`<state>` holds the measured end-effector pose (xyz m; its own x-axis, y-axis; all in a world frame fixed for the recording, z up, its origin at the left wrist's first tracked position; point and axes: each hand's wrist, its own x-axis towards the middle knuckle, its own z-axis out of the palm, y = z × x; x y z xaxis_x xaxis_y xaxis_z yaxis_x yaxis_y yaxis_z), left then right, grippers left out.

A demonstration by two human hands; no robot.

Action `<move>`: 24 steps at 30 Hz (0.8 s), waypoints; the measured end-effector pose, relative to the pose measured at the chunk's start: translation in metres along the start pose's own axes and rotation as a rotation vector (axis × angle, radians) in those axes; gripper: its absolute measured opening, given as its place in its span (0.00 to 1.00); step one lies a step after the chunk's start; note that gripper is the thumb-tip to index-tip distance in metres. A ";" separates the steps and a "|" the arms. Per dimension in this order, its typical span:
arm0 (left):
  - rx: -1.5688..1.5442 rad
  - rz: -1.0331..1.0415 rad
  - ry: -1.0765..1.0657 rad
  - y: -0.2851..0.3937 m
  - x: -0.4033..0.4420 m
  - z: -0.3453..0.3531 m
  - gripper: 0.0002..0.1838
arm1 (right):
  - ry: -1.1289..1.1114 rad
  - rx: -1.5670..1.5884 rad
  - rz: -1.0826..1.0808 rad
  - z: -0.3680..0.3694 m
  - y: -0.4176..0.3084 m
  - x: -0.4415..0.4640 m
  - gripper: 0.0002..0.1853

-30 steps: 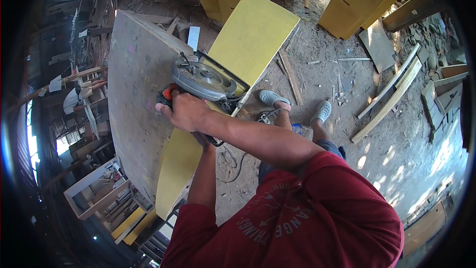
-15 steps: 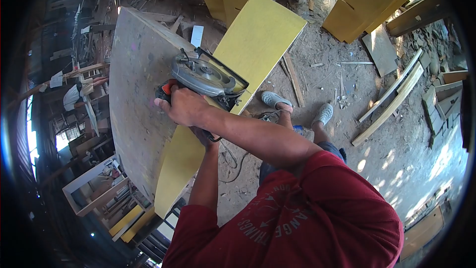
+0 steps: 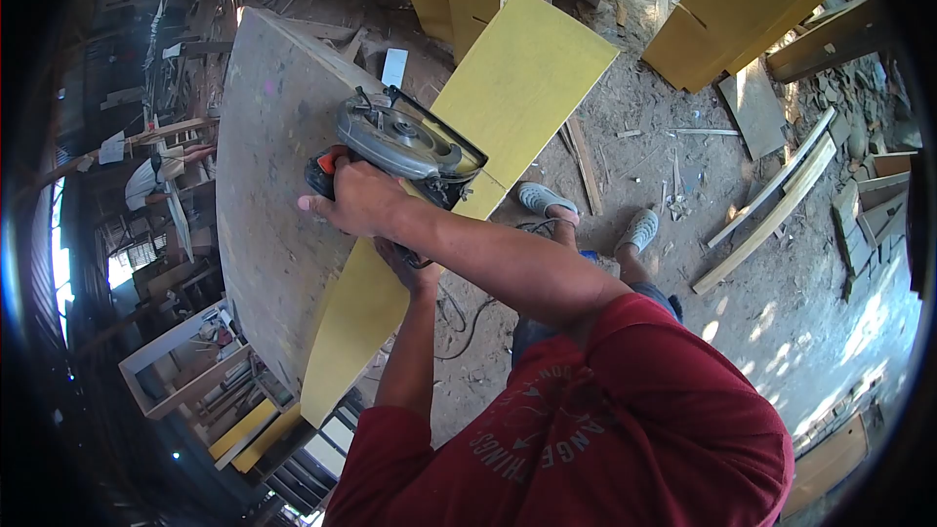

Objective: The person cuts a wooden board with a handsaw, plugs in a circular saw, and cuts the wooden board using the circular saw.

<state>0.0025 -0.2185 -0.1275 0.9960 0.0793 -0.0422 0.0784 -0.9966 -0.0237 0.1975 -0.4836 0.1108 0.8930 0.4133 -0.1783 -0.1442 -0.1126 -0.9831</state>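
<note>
A circular saw [image 3: 405, 141] rests on a long yellow board [image 3: 527, 78] that lies across the corner of a worn grey tabletop [image 3: 278, 156]. My right hand [image 3: 366, 197] is wrapped round the saw's black and orange rear handle, thumb pointing left. A thin line shows on the board beside the saw's base, near the edge closest to my feet. My left hand [image 3: 415, 268] is below the right forearm, beside the board's lower part and a dark part near the saw; its fingers are mostly hidden. The blade cannot be seen.
Yellow panels [image 3: 698, 10] stand at the top. Curved wood strips [image 3: 771, 215] and scraps lie on the dirt floor near my feet. A black cord [image 3: 468, 337] hangs below the board. At lower left is an open wooden box [image 3: 161, 400]; a person [image 3: 144, 183] is at far left.
The saw and my right hand have moved slightly left and away from the board's near edge, exposing the thin line. The view has shifted a little, so the board appears farther right.
</note>
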 end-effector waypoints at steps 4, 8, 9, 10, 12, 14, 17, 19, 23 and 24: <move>0.065 0.018 -0.053 -0.001 0.002 -0.001 0.54 | -0.039 -0.002 0.004 -0.001 -0.002 0.009 0.45; -0.082 -0.017 0.000 0.023 0.008 -0.020 0.49 | -0.027 0.045 -0.023 0.000 -0.002 0.020 0.45; -0.182 -0.067 -0.004 0.035 0.010 -0.029 0.48 | -0.027 0.036 -0.028 0.001 -0.002 0.024 0.45; -0.214 -0.080 0.017 0.043 0.012 -0.038 0.47 | -0.029 0.029 -0.035 0.002 -0.003 0.028 0.45; -0.213 -0.066 0.089 0.057 0.016 -0.050 0.46 | -0.031 -0.013 -0.022 0.002 -0.008 0.037 0.45; -0.183 -0.021 0.153 0.067 0.017 -0.059 0.44 | -0.061 -0.049 -0.011 -0.001 -0.011 0.043 0.44; -0.181 0.020 0.185 0.070 0.014 -0.065 0.42 | -0.111 -0.079 -0.010 -0.002 -0.017 0.045 0.43; -0.173 0.028 0.191 0.072 0.016 -0.068 0.41 | -0.095 -0.085 -0.034 -0.005 -0.016 0.041 0.41; -0.233 -0.016 0.191 0.084 0.019 -0.081 0.40 | 0.002 -0.117 -0.208 -0.003 -0.005 0.009 0.39; -0.224 -0.029 0.174 0.085 0.020 -0.083 0.40 | -0.012 -0.168 -0.212 -0.006 -0.005 0.000 0.39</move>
<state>0.0330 -0.3038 -0.0471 0.9843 0.1222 0.1276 0.0952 -0.9752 0.2000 0.2013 -0.4885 0.1158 0.8905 0.4540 0.0298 0.1194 -0.1701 -0.9782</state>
